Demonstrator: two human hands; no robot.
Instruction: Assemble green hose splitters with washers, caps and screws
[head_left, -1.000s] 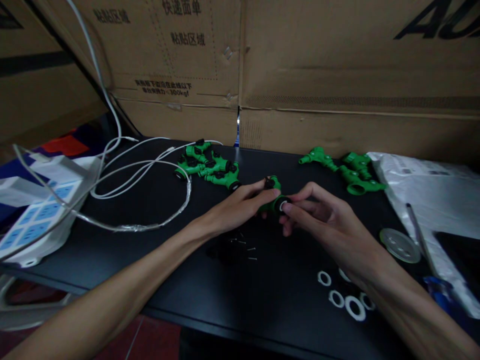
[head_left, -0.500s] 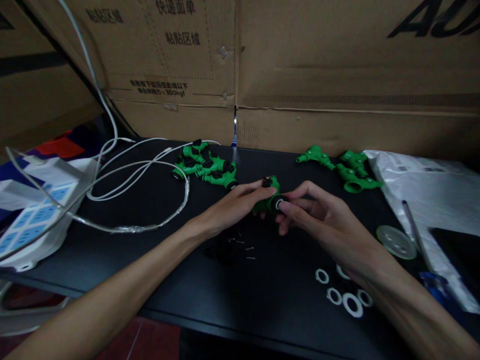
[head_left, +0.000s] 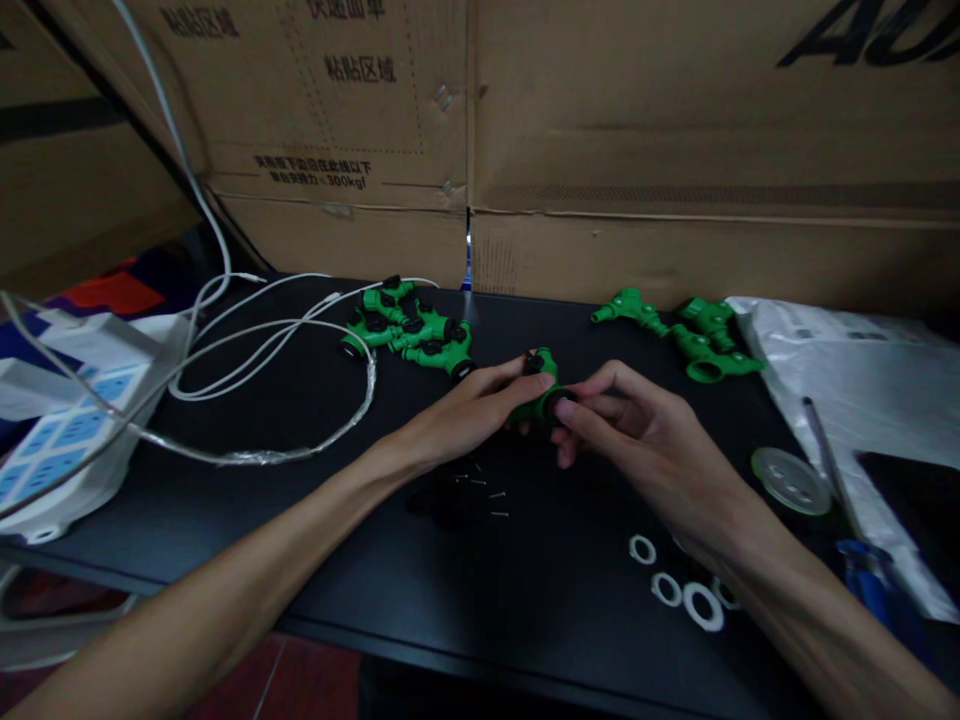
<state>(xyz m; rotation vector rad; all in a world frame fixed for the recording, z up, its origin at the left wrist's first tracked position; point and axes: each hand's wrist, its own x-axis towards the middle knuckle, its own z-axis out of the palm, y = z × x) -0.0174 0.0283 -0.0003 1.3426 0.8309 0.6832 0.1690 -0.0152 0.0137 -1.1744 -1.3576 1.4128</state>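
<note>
Both hands meet over the middle of the black table (head_left: 525,590). My left hand (head_left: 465,415) grips a green plastic valve fitting (head_left: 541,385) with a black knob on top. My right hand (head_left: 637,440) pinches the fitting's black round end, thumb pressed over the opening, so the white ring seen there before is hidden. Several small dark screws (head_left: 484,495) lie just below my left hand. Several white washers (head_left: 679,590) lie beside my right forearm.
A heap of green fittings with black knobs (head_left: 409,335) sits at the back left, bare green fittings (head_left: 686,340) at the back right. White cables (head_left: 247,340) and a power strip (head_left: 52,440) are left. A plastic bag (head_left: 862,400), clear disc (head_left: 791,480) and blue-handled tool (head_left: 870,590) are right. Cardboard boxes (head_left: 600,130) stand behind.
My right thumb has pressed over the fitting's end and now covers the white ring. Both hands and the fitting stay in about the same place.
</note>
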